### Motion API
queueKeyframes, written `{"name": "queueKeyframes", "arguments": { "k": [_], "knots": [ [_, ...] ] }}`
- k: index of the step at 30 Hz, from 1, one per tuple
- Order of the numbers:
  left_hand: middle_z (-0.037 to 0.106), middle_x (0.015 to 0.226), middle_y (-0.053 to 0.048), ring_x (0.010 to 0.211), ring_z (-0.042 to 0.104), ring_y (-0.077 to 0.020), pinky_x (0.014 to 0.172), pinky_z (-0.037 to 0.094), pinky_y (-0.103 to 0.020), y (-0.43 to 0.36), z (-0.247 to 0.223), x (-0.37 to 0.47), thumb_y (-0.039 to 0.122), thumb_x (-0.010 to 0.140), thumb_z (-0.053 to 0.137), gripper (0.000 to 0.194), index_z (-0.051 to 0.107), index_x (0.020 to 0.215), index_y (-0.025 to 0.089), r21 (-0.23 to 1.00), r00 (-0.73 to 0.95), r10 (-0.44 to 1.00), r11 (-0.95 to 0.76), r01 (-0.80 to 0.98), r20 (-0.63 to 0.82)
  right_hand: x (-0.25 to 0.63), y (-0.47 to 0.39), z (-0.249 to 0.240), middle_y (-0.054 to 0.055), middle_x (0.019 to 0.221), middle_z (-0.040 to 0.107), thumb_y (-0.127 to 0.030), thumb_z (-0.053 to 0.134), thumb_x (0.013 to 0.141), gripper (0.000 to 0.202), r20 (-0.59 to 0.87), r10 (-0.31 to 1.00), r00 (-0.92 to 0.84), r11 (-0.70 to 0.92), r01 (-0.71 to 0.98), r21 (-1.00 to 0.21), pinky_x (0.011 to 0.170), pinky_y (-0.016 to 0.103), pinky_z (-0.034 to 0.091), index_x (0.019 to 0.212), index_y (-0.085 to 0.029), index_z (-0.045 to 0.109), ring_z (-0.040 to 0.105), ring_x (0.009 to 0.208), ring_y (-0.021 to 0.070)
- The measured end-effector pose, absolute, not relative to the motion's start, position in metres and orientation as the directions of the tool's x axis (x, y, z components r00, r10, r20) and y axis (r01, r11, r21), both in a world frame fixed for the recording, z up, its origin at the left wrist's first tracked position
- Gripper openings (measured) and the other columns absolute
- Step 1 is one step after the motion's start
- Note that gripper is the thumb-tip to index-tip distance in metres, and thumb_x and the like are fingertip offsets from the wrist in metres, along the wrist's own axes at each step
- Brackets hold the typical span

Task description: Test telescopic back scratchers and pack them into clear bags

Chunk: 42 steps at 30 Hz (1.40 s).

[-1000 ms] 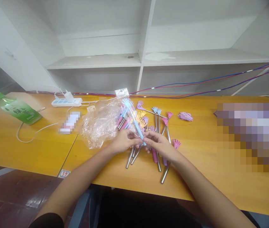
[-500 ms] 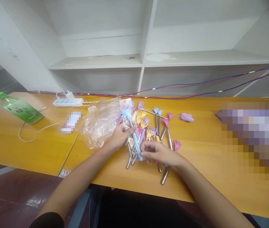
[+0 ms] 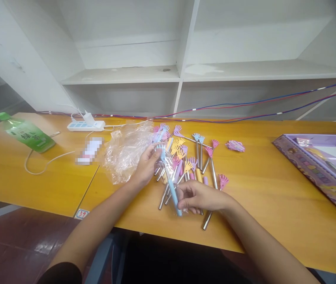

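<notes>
My left hand (image 3: 147, 163) pinches the top of a blue back scratcher (image 3: 173, 193), just below its hand-shaped head. A silver shaft shows between the head and the blue handle, and clear plastic film surrounds it. With curled fingers, my right hand (image 3: 199, 195) grips the lower end of the handle and the film. Beneath and behind both hands lies a loose pile of back scratchers with yellow heads (image 3: 179, 146), pink heads (image 3: 223, 180), purple and blue heads. Several have bare metal shafts. My hands hide part of the pile.
Crumpled clear plastic bags (image 3: 126, 154) lie left of the pile. Farther left are a phone (image 3: 90, 151), a power strip (image 3: 86, 126) and a green bottle (image 3: 27, 133). A small pink bundle (image 3: 235, 146) and a purple box (image 3: 312, 165) sit to the right. White shelves (image 3: 120, 75) stand behind.
My right hand has moved down with the handle end, while my left hand has shifted slightly left and up. More silver shaft shows between the blue head and handle.
</notes>
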<state>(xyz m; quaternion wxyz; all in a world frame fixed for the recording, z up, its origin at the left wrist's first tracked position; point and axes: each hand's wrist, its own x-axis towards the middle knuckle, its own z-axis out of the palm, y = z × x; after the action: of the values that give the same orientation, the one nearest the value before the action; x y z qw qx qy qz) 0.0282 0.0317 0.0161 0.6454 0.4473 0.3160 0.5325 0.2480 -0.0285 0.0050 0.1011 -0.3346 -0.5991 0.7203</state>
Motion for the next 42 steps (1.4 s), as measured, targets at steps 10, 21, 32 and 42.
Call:
{"name": "queueKeyframes", "arguments": {
  "k": [10, 21, 32, 42],
  "knots": [
    [0.068, 0.064, 0.002, 0.046, 0.066, -0.0189, 0.042, 0.051, -0.028, 0.013, 0.009, 0.04, 0.06, 0.091, 0.075, 0.042, 0.06, 0.093, 0.021, 0.969, 0.419, 0.905, 0.168, -0.179, -0.079, 0.26, -0.014, 0.007, 0.005, 0.102, 0.063, -0.05, 0.073, 0.1, 0.028, 0.477, 0.875, -0.086, 0.484, 0.188, -0.854, 0.066, 0.032, 0.059, 0.113, -0.026, 0.069, 0.064, 0.074, 0.0152],
    [0.058, 0.072, 0.001, 0.067, 0.054, -0.0162, 0.062, 0.043, -0.028, 0.008, 0.007, 0.038, 0.052, 0.103, 0.06, 0.036, 0.066, 0.091, 0.019, 0.957, 0.472, 0.87, -0.243, 0.156, 0.144, 0.255, -0.011, 0.001, 0.009, 0.116, 0.073, -0.028, 0.075, 0.101, 0.023, 0.688, 0.675, -0.268, 0.722, 0.431, -0.54, 0.094, 0.041, 0.063, 0.124, -0.028, 0.076, 0.072, 0.108, 0.0232],
    [0.059, 0.075, 0.002, 0.07, 0.051, -0.016, 0.068, 0.036, -0.028, 0.005, 0.012, 0.037, 0.041, 0.108, 0.05, 0.032, 0.066, 0.09, 0.02, 0.87, 0.527, 0.828, -0.392, 0.298, 0.193, 0.253, -0.012, 0.002, 0.01, 0.114, 0.075, -0.026, 0.065, 0.105, 0.014, 0.686, 0.671, -0.281, 0.72, 0.467, -0.513, 0.094, 0.045, 0.064, 0.109, -0.027, 0.078, 0.074, 0.109, 0.0242],
    [0.043, 0.064, 0.004, 0.062, 0.04, -0.0135, 0.061, 0.027, -0.028, 0.007, 0.004, 0.04, 0.042, 0.102, 0.054, 0.039, 0.049, 0.07, 0.021, 0.903, 0.515, 0.85, -0.301, 0.307, 0.108, 0.243, -0.011, -0.004, 0.008, 0.104, 0.073, -0.02, 0.062, 0.099, 0.011, 0.67, 0.716, -0.196, 0.66, 0.504, -0.558, 0.088, 0.04, 0.063, 0.091, -0.026, 0.063, 0.071, 0.098, 0.0214]
  ]
}}
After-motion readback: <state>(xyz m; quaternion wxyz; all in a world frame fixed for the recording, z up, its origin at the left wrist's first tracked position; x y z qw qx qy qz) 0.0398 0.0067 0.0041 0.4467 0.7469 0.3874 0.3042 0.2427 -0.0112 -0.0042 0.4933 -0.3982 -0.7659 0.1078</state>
